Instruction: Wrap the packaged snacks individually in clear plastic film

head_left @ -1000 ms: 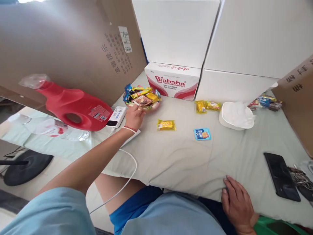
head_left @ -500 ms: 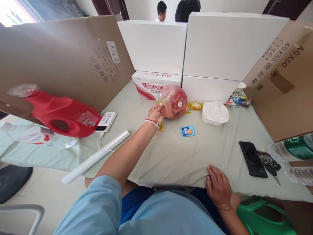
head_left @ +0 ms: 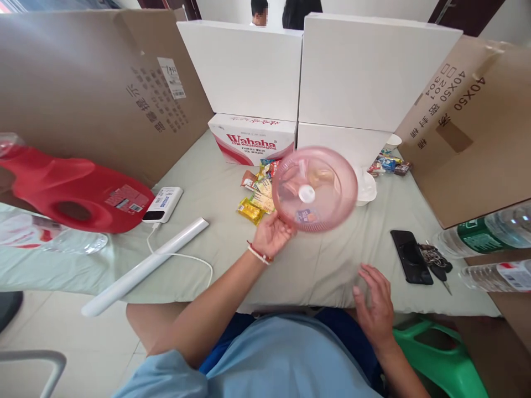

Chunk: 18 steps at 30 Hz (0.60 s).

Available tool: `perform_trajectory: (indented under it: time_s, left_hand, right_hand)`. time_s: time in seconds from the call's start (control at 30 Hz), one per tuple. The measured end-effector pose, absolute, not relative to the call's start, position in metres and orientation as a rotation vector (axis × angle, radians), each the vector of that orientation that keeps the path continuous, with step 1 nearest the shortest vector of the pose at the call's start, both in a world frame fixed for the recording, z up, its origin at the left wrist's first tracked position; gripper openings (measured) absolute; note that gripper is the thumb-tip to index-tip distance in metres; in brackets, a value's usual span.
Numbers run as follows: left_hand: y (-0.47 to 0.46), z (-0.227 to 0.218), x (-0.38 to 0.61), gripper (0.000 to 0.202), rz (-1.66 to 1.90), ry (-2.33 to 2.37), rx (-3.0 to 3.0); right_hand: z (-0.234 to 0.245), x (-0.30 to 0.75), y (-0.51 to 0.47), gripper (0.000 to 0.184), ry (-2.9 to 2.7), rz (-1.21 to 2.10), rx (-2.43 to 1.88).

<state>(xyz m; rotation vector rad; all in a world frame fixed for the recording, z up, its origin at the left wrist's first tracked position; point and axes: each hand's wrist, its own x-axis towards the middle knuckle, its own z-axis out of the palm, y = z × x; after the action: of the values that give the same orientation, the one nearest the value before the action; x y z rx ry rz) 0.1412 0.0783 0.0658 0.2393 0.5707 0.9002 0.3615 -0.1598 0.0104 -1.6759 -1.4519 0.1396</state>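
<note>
My left hand (head_left: 272, 235) grips the near edge of a round, pink see-through plastic plate (head_left: 286, 190), holding it tilted above the table. A white round label sits at the plate's centre. Through the plate I make out a small blue packet and other blurred shapes. Just left of it lie several wrapped snacks, with a yellow packet (head_left: 250, 210) nearest my hand. A white bowl (head_left: 368, 190) is partly covered by the plate's right side. My right hand (head_left: 375, 304) hovers at the table's front edge, fingers apart, holding nothing.
A white Wahaha box (head_left: 252, 139) and white panels stand behind. Cardboard walls (head_left: 95, 83) flank the table. On the left are a red jug (head_left: 78, 190), power bank (head_left: 162, 204) and white roll (head_left: 145, 268). A phone (head_left: 410, 257), keys (head_left: 435, 262) and bottles (head_left: 493, 232) lie right.
My left hand has brought the plate nearer and to the right, turning its face toward me. The snack pile now shows. My right hand has lifted slightly and spread its fingers.
</note>
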Motion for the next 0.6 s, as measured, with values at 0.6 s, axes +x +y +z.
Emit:
perform_trajectory:
  time_s: [0.6]
  left_hand:
    - [-0.010, -0.011, 0.068, 0.032, 0.792, 1.224, 2.066]
  right_hand:
    - [0.146, 0.471, -0.103, 0.027, -1.233, 0.150, -1.772]
